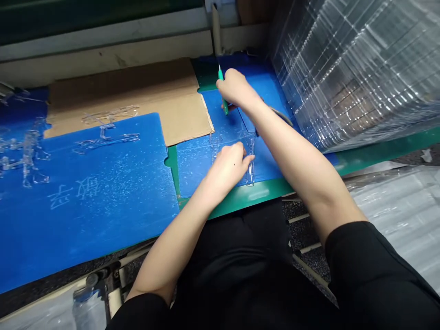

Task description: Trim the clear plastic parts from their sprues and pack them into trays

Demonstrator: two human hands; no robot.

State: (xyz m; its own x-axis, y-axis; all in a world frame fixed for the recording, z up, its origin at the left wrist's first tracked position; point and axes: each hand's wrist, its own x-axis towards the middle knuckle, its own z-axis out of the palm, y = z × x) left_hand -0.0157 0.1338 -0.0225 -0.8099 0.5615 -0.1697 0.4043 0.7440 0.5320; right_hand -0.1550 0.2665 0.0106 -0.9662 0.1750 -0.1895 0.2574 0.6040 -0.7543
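My right hand grips a green-handled craft knife upright, its pale tip pointing up past my fingers. The knife's lower end rests near the blue cutting mat. My left hand lies lower down on that mat, its fingers pressing on a clear moulded plastic piece. The transparent piece is hard to make out against the blue, and part of it is hidden under my left hand. A thin grey metal tool lies partly under my right forearm.
A larger blue board to the left carries clear plastic offcuts and white scratches. Brown cardboard lies behind it. A big stack of clear moulded plastic sheet rises at the right. The green table edge runs in front of my body.
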